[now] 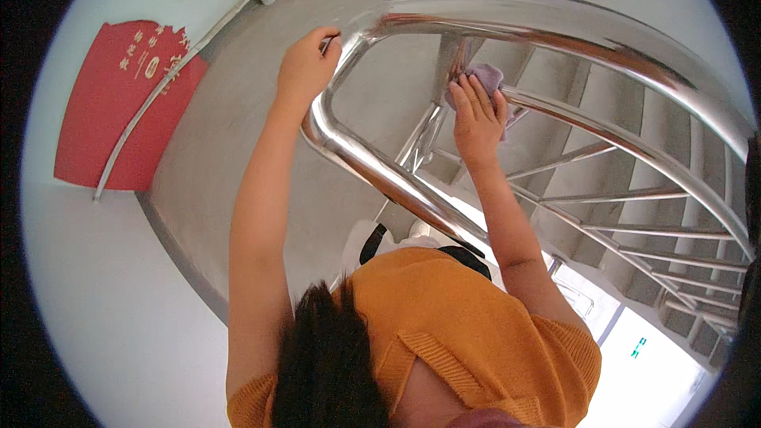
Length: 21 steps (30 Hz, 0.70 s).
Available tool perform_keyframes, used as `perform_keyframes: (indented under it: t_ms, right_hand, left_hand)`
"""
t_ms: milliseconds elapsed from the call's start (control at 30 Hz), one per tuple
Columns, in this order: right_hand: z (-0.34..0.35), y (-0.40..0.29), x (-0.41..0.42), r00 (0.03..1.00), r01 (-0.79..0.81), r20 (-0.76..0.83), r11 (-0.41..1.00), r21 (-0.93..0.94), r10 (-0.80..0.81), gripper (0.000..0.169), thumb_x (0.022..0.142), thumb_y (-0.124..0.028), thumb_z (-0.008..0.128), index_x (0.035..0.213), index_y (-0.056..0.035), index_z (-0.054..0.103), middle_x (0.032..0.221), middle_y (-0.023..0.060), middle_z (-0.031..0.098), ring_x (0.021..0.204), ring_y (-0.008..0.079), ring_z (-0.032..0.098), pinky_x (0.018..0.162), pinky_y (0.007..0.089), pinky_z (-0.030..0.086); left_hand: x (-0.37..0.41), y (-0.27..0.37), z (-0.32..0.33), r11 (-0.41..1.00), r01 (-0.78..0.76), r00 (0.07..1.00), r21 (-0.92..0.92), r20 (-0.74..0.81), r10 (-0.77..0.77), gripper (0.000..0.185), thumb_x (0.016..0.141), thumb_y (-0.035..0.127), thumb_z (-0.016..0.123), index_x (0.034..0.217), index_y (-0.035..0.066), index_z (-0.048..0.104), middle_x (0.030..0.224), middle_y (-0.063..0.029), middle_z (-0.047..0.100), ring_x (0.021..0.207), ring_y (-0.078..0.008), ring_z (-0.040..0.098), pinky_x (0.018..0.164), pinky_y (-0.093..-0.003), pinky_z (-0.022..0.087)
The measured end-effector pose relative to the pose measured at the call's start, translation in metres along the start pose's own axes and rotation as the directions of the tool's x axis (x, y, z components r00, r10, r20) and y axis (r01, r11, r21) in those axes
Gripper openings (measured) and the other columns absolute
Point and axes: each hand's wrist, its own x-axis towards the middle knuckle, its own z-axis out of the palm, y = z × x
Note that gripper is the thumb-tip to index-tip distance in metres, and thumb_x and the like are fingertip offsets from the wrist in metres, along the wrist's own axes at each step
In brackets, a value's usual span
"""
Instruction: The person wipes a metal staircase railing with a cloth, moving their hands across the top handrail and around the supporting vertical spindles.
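Note:
A polished metal stair handrail (410, 190) bends around in front of me. My left hand (308, 65) is curled against the outer side of its bend, fingers partly closed on the rail tube. With my right hand (480, 113) I press a purple cloth (489, 76) against the upright metal post where the lower rail tube (571, 112) meets it. The cloth is bunched under and around my fingers, and part of it hangs below the palm. The palm side of my right hand is hidden.
Concrete stairs (553, 86) descend or rise behind thin metal balusters (636, 195) on the right. A grey landing floor (238, 131) lies to the left. Beyond it, a pale handrail (134, 125) crosses a red wall panel (113, 125) bearing writing.

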Motion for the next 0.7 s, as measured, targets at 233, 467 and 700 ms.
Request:
perform_keyframes:
  t_ms: [233, 467, 700]
  right_hand:
    - [-0.074, 0.016, 0.05, 0.977, -0.009, -0.182, 0.886, 0.464, 0.106, 0.039, 0.085, 0.003, 0.053, 0.123, -0.0046, 0.059, 0.117, 0.0175, 0.064, 0.106, 0.0329, 0.062, 0.09, 0.0445, 0.051]
    - [-0.169, 0.051, 0.127, 0.476, 0.151, -0.871, 0.987, -0.052, -0.119, 0.042, 0.095, -0.024, 0.058, 0.128, -0.0002, 0.048, 0.119, 0.0177, 0.057, 0.108, 0.0299, 0.059, 0.091, 0.041, 0.058]
    - [-0.036, -0.027, 0.142, 0.934, -0.027, -0.354, 0.98, -0.199, -0.047, 0.033, 0.09, -0.011, 0.056, 0.122, -0.0088, 0.062, 0.126, 0.0047, 0.062, 0.13, 0.0294, 0.042, 0.108, 0.0496, 0.024]
  left_hand:
    - [-0.002, -0.001, -0.006, 0.996, 0.087, 0.996, -0.032, 0.037, -0.086, 0.03, 0.089, 0.025, 0.058, 0.11, 0.006, 0.067, 0.101, -0.0161, 0.07, 0.09, -0.0292, 0.067, 0.079, -0.0359, 0.051]
    - [0.006, -0.003, -0.008, 0.988, 0.141, 0.965, 0.061, 0.214, -0.151, 0.047, 0.088, 0.036, 0.059, 0.125, 0.006, 0.057, 0.112, -0.0167, 0.067, 0.099, -0.0325, 0.065, 0.085, -0.0393, 0.05]
    - [0.004, -0.006, -0.014, 0.991, 0.068, 0.94, 0.115, 0.327, -0.102, 0.061, 0.084, 0.034, 0.062, 0.133, 0.002, 0.044, 0.111, -0.0236, 0.063, 0.099, -0.0385, 0.063, 0.084, -0.045, 0.05]
